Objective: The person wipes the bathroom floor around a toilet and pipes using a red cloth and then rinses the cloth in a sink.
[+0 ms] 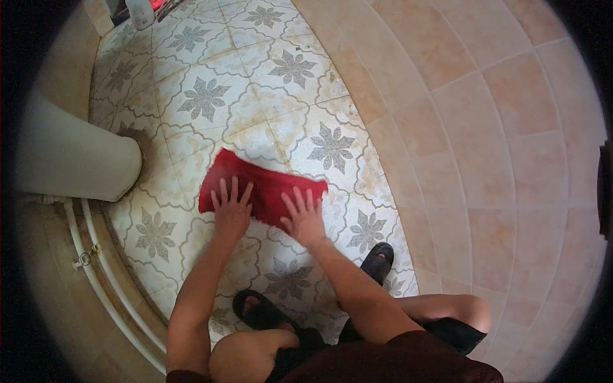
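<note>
A red cloth [268, 181] lies spread on the patterned tile floor [249, 89], creased near its middle. My left hand [231, 207] presses flat on the cloth's left part with the fingers spread. On its right part rests my right hand [304, 214], also flat, with fingers apart and the thumb out toward the left. Both palms face down, and neither hand grips the cloth. Its upper left corner points away from me, and the right edge looks frayed.
A white pedestal base [96, 156] stands at left, with brownish stains around its foot. White pipes [96, 268] run along the left wall. A beige tiled wall [460, 127] rises on the right. My black slippers [258, 309] are close below the cloth. A white bottle [140, 14] stands far off.
</note>
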A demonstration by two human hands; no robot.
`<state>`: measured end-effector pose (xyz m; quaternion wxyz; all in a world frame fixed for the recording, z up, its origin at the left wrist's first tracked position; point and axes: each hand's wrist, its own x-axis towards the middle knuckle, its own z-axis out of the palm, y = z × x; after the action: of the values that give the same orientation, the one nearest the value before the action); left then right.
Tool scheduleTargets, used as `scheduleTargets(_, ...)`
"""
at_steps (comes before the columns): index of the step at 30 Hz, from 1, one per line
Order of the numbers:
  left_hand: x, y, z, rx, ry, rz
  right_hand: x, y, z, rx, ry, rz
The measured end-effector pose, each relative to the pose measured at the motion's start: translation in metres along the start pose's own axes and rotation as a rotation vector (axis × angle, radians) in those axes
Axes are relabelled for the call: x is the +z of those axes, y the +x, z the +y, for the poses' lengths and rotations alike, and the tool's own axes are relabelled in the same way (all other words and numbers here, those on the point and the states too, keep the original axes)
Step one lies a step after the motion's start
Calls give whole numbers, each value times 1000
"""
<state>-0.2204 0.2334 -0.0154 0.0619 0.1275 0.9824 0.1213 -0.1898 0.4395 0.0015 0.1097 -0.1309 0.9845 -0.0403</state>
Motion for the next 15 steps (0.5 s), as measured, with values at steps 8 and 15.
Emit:
scheduleTargets(8,24,-10,75,444,-47,-210,29,-85,36,375,4,104)
scheduleTargets(15,53,-24,105,1043,-122,-266,52,-154,31,517,19,2)
